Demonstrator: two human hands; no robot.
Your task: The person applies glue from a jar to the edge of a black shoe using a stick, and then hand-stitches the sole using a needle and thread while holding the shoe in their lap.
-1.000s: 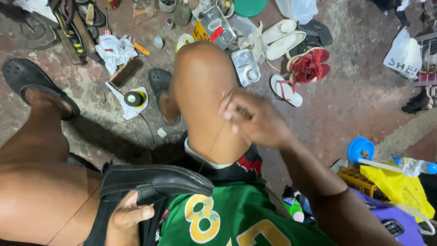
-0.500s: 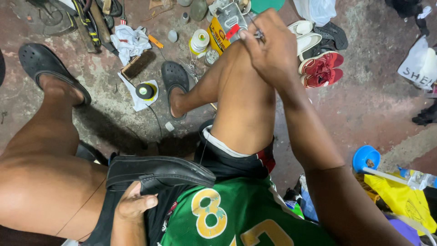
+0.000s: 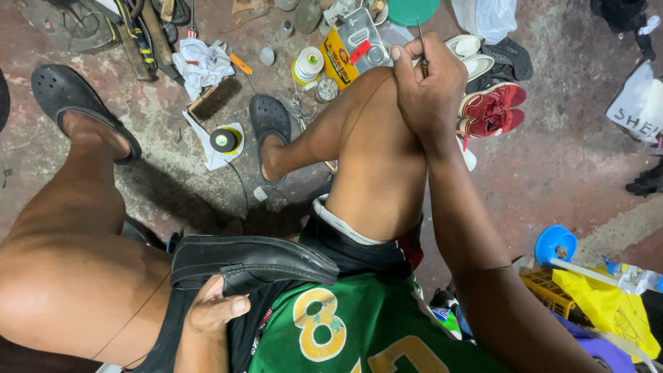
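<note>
Our left hand [image 3: 210, 311] grips the black shoe [image 3: 248, 261] lying on our lap, our right hand [image 3: 429, 90] up at the knee pinches a thin needle [image 3: 422, 48], thread trailing between them.

A glossy black leather shoe [image 3: 248, 262] is gripped by the left hand [image 3: 210, 311]; a thin metal awl [image 3: 422, 48] is pinched in the right hand [image 3: 428, 90], above rough, matt concrete floor [image 3: 573, 173].

Below you lies a stained, reddish concrete floor [image 3: 566, 186], worn grey in patches. Loose sandals [image 3: 494, 110], tins, rags [image 3: 200, 59] and a blue bowl [image 3: 556, 243] clutter its edges under flat, even light.
</note>
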